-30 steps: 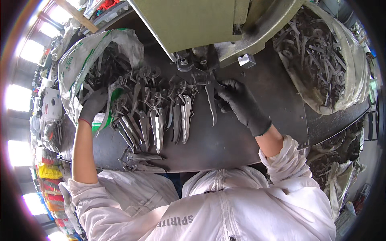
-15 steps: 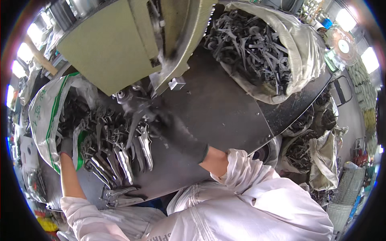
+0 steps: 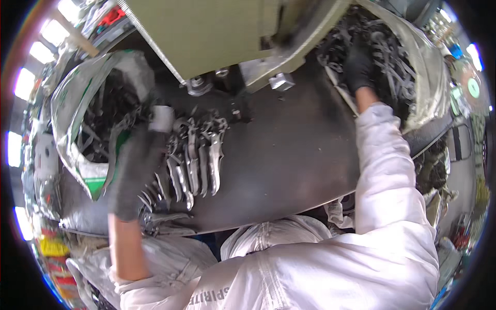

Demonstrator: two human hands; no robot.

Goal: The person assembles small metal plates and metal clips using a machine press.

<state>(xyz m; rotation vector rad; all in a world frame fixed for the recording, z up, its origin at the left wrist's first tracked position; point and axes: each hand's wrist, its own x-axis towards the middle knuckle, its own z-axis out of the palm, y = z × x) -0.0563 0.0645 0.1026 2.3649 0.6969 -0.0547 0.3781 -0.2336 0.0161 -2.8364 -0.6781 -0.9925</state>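
My left hand, in a dark grey glove and smeared by motion, is over the near right edge of the left bag. A short whitish piece shows at its fingertips; whether it is held I cannot tell. Right beside that hand lies a row of silver-handled tools that look like locking pliers, handles toward me. My right hand, also gloved, reaches into the right sack among dark metal parts. Its fingers are hidden there.
A pale green press-like machine stands over the far side of the dark metal table. Under it sits a small metal block. More handles lie at the table's near edge. Another sack of parts stands beyond the right edge.
My right hand has gone from beneath the machine to the right sack. My left hand has come out of the left bag toward the row of tools. The view has shifted.
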